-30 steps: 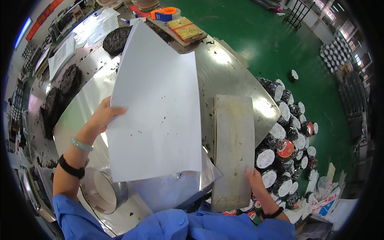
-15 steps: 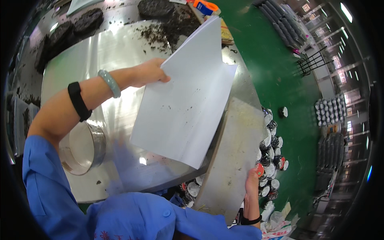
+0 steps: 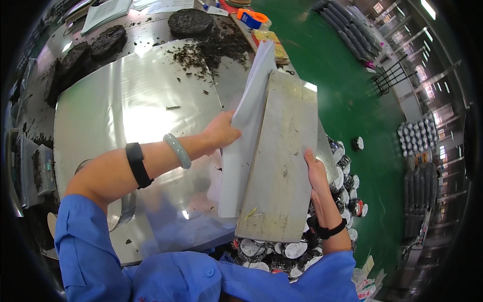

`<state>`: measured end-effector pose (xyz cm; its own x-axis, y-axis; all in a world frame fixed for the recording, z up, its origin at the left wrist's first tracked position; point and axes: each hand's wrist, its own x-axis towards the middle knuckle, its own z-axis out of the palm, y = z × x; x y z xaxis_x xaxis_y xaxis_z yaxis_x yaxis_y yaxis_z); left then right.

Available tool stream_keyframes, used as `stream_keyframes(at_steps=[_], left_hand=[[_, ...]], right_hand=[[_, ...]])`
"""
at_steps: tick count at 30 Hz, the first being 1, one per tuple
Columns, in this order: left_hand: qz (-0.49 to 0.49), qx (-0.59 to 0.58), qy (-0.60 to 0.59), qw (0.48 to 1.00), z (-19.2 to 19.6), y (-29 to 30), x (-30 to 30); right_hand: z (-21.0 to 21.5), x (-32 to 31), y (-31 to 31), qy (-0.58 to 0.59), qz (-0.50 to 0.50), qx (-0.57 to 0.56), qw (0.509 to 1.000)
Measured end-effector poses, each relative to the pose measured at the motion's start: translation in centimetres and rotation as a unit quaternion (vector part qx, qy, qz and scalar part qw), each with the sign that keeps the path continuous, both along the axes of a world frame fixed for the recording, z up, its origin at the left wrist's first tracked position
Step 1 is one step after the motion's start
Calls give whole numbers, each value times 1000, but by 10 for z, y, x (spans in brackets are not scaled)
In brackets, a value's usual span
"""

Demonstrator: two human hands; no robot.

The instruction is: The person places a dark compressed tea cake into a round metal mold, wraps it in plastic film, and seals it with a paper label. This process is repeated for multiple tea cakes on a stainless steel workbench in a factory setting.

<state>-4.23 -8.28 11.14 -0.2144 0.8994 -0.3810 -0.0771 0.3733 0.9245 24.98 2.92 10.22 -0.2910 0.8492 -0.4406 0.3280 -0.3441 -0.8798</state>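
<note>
My left hand (image 3: pixel 222 132) is closed on the left edge of a stack of white paper sheets (image 3: pixel 236 176), which stands tilted almost edge-on to me. Right beside the paper is a long, flat greyish board (image 3: pixel 283 156) with a scuffed, stained face and a yellowish scrap near its lower end. My right hand (image 3: pixel 317 173) grips the board's right edge, with the thumb lying on its face and the other fingers hidden behind. The paper's right part is hidden by the board. Both are held above the right edge of the shiny metal tabletop (image 3: pixel 100 121).
Dark pressed round cakes (image 3: pixel 190 22) and loose dark crumbs (image 3: pixel 226 53) lie at the table's far side. An orange-and-blue tape dispenser (image 3: pixel 251 18) sits at the far right corner. A metal hoop (image 3: pixel 128 209) stands left. Several white-topped wrapped bundles (image 3: pixel 294 250) are below the table's edge.
My left hand has moved right and nearer with the paper, which turned from broad face to nearly edge-on. My right hand has raised the board, bringing it up against or close beside the paper.
</note>
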Motion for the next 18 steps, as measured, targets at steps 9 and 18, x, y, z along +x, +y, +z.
stream_keyframes(at_steps=[9, 18], left_hand=[[19, -16, -22, 999, -41, -22, -31], [-175, 18, 148, 973, 18, 23, 16]], right_hand=[[-87, -4, 58, -70, 64, -6, 995], [-70, -1, 94, -396, 302, 264, 826]])
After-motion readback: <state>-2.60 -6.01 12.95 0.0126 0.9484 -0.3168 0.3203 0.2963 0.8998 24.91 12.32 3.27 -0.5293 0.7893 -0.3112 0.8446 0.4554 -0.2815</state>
